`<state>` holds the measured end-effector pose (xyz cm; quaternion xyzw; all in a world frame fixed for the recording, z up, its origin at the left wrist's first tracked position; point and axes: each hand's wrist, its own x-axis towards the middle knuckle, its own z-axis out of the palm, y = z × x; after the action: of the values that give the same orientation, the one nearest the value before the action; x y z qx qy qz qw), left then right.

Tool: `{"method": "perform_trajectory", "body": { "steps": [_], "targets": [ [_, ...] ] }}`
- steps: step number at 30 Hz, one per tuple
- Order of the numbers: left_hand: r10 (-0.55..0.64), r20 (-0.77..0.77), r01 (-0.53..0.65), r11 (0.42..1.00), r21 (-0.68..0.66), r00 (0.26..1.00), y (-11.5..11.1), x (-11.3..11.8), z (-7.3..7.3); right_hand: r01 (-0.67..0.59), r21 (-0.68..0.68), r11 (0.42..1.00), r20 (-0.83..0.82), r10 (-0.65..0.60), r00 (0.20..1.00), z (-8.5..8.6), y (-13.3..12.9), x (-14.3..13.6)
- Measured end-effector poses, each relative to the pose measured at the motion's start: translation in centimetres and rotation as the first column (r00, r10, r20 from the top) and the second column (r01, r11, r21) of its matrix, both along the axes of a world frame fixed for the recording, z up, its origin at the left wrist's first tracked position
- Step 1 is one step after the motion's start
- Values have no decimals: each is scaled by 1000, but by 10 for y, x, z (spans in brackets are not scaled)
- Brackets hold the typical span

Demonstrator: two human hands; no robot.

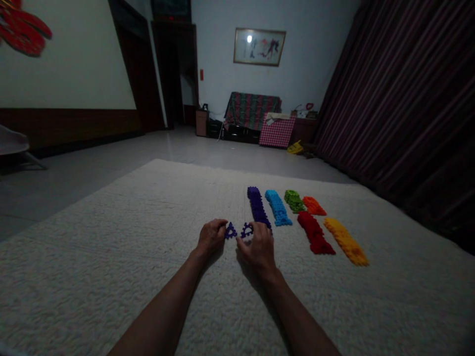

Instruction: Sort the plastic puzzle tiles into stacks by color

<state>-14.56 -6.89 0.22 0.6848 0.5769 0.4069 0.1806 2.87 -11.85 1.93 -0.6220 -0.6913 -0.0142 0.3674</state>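
Left to right on the pale mat (129, 222): left hand (212, 234) has fingertips pinched on the left edge of a purple triangle (230, 236), near side, about mid-mat. Just right of it, a gap between, is a purple arch piece (244, 230), at the fingers of the right hand (260, 247); its thumb and fingers are spread, firm grip or only touch, can't tell. Hands apart.

Progress: looks early. The two purple pieces are out but not linked; no assembled shape shows. What's left, by the look of it, is most of the supply: purple row (258, 205) just beyond the right hand, then light blue row (278, 208), green stack (295, 201), far orange stack (313, 205), nearer red row (315, 234), yellow row (346, 241) rightmost. Colours sorted; piece counts unreadable.
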Motion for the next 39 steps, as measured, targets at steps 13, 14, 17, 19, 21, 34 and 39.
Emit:
{"method": "perform_trajectory", "body": {
  "steps": [13,14,17,19,21,34,39],
  "targets": [
    [4,8,-4,1000,-1,1000,0,1,-1,296,-32,955,30,-295,955,-5,9,32],
    [3,7,-3,1000,3,1000,0,1,-1,300,-39,953,28,-299,954,-5,9,32],
    [3,4,-3,1000,1,1000,0,1,-1,313,-51,948,13,-313,950,-5,8,33],
    [5,0,-5,1000,-8,1000,0,1,-1,322,-51,945,6,-322,947,-6,8,34],
    [8,-1,-8,1000,-14,1000,0,1,0,330,-42,943,2,-330,944,-8,9,34],
    [6,4,-6,1000,-17,1000,-1,1,2,336,-167,927,33,-335,942,-5,11,34],
    [5,-17,-6,1000,-17,1000,-2,1,5,316,-159,936,45,-312,949,-9,16,36]
  ]
}}
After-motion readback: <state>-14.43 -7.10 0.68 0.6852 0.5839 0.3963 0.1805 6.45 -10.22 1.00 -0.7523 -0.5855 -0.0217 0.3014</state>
